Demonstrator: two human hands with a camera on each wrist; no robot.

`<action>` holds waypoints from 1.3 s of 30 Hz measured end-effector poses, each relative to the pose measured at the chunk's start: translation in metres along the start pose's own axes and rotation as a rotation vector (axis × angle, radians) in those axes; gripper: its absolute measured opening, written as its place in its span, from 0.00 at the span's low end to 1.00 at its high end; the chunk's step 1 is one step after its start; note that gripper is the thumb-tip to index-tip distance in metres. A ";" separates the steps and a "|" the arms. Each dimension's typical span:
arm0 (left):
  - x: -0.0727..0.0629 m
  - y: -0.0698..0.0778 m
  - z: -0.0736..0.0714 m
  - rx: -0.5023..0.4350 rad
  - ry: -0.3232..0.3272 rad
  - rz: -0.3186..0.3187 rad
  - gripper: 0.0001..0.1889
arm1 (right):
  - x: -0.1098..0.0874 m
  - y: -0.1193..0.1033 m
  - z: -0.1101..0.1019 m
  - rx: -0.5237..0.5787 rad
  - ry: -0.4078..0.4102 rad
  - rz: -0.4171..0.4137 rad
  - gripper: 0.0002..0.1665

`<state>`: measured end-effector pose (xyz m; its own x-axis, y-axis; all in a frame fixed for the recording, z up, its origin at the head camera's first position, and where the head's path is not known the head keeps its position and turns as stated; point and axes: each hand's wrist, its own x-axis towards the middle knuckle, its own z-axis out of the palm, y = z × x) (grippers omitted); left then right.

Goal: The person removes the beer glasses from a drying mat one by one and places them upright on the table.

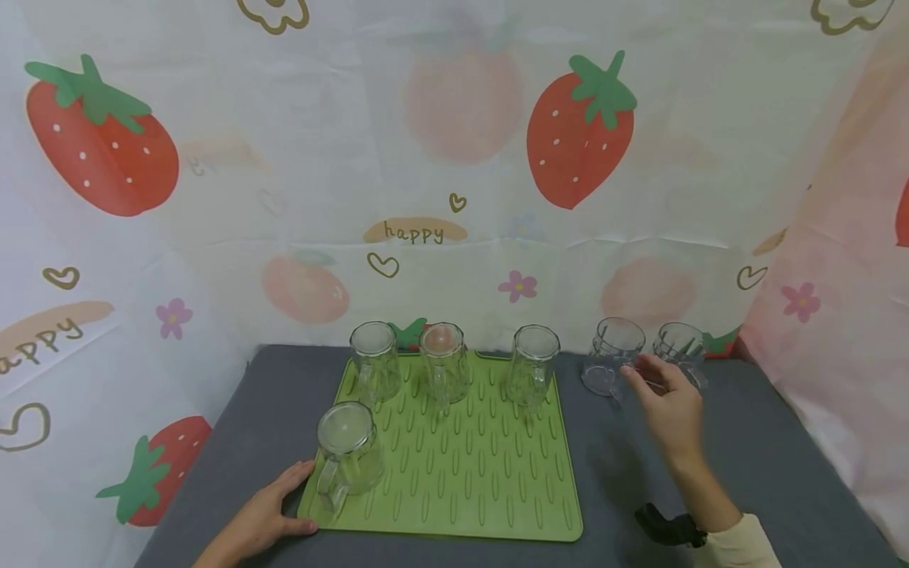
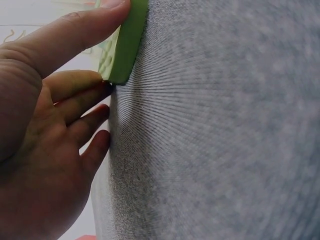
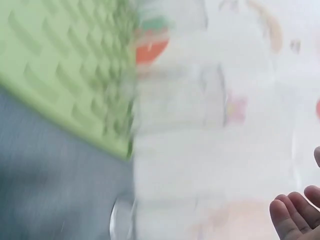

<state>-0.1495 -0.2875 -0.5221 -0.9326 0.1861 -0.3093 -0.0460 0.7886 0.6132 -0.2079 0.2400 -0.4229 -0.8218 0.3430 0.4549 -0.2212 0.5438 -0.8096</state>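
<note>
My left hand [image 1: 266,513] rests at the near left corner of a green ridged mat [image 1: 469,473], its thumb and fingers spread along the edges. In the left wrist view, the thumb touches the mat's corner [image 2: 127,55]. Close by on the mat stands a clear glass mug [image 1: 362,465], apparently base up. Off the mat at the right, my right hand [image 1: 671,406] is beside two more glass mugs, the nearer mug [image 1: 614,347] and the far right mug [image 1: 678,339]. Its fingers [image 3: 285,220] hold nothing in the right wrist view; contact with either mug cannot be made out.
Along the mat's back edge are a left glass mug [image 1: 376,367], a middle glass mug [image 1: 447,375] and a right glass mug [image 1: 533,371]. A dark grey cloth [image 1: 611,489] covers the table. Behind hangs a strawberry-print curtain [image 1: 319,158].
</note>
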 end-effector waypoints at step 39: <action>0.004 -0.002 0.001 -0.030 -0.053 -0.032 0.52 | -0.144 -0.104 0.162 0.500 -0.960 0.064 0.19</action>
<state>-0.1526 -0.2875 -0.5253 -0.9102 0.1921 -0.3669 -0.0875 0.7768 0.6237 -0.1513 0.0103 -0.4644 -0.8592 -0.5014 0.1016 -0.1733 0.0983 -0.9800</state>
